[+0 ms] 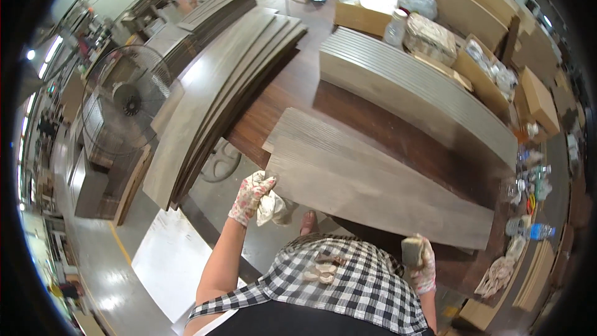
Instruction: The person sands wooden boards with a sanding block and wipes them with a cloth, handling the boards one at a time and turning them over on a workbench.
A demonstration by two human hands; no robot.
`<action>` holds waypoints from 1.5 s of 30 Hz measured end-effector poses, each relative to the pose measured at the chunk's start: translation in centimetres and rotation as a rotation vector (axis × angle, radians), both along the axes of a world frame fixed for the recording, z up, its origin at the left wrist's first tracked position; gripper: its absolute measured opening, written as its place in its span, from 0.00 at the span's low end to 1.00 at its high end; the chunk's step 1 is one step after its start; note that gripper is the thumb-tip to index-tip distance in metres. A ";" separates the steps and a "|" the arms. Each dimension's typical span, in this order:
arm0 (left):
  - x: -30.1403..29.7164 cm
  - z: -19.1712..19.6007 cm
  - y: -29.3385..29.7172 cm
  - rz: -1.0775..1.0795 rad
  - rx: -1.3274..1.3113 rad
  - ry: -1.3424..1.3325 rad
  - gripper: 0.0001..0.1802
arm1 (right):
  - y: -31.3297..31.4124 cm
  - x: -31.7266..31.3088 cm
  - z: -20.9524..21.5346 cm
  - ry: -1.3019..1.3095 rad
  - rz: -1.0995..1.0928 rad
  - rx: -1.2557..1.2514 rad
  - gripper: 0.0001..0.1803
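Observation:
A long grey-brown wood board lies flat across the table before me, with other boards showing under its far left edge. My left hand, in a floral-patterned glove, is at the board's near left corner. Its fingers are closed on a crumpled white cloth that hangs below them; whether they also touch the board I cannot tell. Beside my right hip, near the board's right end, my right hand wears a similar glove. It grips a small grey sanding block, held apart from the board.
Fanned stacked boards stand at left, a floor fan beyond them. Across the dark tabletop runs a row of upright boards. Cartons, a clear jar, bottles and rags line the far and right sides.

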State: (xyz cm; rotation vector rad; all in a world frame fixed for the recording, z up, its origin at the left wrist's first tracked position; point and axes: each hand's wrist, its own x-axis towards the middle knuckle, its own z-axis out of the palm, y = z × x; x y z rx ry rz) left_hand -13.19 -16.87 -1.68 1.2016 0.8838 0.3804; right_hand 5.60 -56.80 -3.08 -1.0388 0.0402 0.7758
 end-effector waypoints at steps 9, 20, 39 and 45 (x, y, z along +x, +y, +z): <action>-11.9 -0.7 -0.6 0.390 0.320 -0.131 0.15 | 12.6 4.1 7.3 -0.655 0.391 -0.087 0.44; -22.5 -2.2 -2.9 1.178 0.259 -0.177 0.08 | 42.2 -0.3 8.1 -0.227 1.065 0.279 0.25; -5.3 6.0 14.4 0.349 1.101 0.676 0.16 | 32.3 5.2 2.9 -0.502 0.702 -0.032 0.20; 2.6 3.1 27.1 0.254 1.418 1.000 0.18 | 24.4 8.0 1.5 -0.341 0.426 -0.049 0.21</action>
